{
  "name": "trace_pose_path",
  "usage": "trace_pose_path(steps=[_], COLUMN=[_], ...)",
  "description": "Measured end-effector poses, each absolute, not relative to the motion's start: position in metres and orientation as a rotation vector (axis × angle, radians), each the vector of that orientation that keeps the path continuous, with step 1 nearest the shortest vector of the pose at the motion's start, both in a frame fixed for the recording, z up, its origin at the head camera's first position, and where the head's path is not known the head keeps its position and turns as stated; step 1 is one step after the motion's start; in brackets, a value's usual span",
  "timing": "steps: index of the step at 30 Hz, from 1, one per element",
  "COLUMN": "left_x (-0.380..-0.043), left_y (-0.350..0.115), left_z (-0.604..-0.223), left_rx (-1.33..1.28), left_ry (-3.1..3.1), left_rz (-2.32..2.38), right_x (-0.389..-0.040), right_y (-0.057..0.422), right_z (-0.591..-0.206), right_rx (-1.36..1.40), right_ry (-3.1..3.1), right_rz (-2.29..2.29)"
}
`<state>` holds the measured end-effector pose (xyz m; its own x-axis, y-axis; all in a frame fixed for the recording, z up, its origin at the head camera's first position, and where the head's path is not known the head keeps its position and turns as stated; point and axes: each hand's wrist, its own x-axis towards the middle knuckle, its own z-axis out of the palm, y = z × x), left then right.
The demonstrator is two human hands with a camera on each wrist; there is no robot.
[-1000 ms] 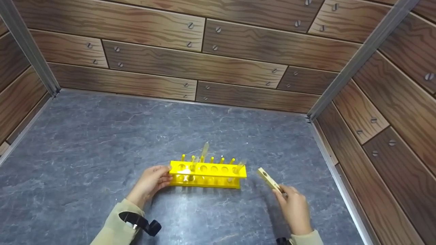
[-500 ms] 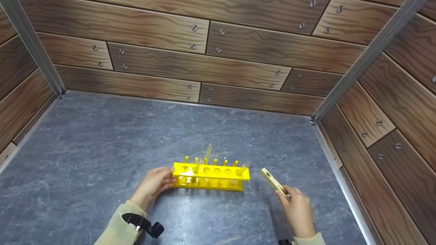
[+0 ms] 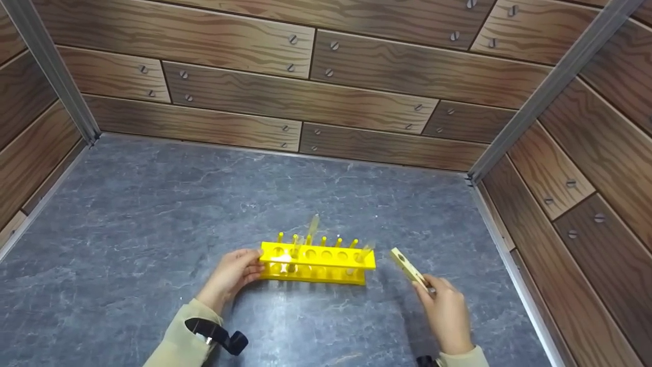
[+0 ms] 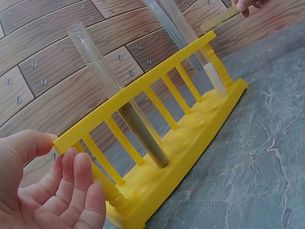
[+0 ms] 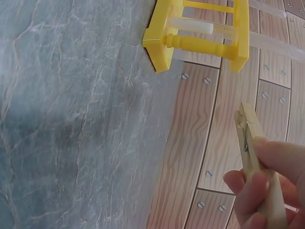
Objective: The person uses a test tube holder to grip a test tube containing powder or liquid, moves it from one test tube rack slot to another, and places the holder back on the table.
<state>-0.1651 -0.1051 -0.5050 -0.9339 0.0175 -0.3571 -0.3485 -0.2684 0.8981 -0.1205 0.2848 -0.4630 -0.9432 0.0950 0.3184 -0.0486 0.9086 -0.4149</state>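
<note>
My left hand (image 3: 235,273) pinches the left end of a yellow test tube rack (image 3: 318,257), thumb on the top plate and fingers beneath it. The rack stands on the marbled surface. Near its left end, a glass test tube (image 4: 138,126) contains something dark in its lower part. At the right end, another test tube (image 3: 365,252) has white contents. A tube (image 3: 314,224) rises at the back over one of the pegs. Right of the rack, my right hand (image 3: 447,311) holds a wooden test tube clamp (image 5: 252,143), its tip apart from the rack.
Wood-patterned panels (image 3: 300,92) with grey corner posts (image 3: 550,86) enclose the back and sides. The grey marbled tabletop (image 3: 193,188) extends around the rack. A black strap (image 3: 214,331) with a small device is on the left wrist.
The head view has shifted slightly, so everything appears a little farther right. Both hands keep the same hold, and the rack and clamp hardly move relative to each other.
</note>
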Motion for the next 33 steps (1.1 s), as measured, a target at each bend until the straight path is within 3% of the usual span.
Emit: trace_pose_path(steps=[33], left_x=[-0.166], left_y=[-0.103], left_z=[-0.503], left_rx=[-0.434], left_ry=[1.729], left_rz=[2.313], right_x=[-0.117], right_y=[0.274], right_z=[-0.442], right_rx=[-0.007], right_ry=[-2.712], right_rz=[0.634])
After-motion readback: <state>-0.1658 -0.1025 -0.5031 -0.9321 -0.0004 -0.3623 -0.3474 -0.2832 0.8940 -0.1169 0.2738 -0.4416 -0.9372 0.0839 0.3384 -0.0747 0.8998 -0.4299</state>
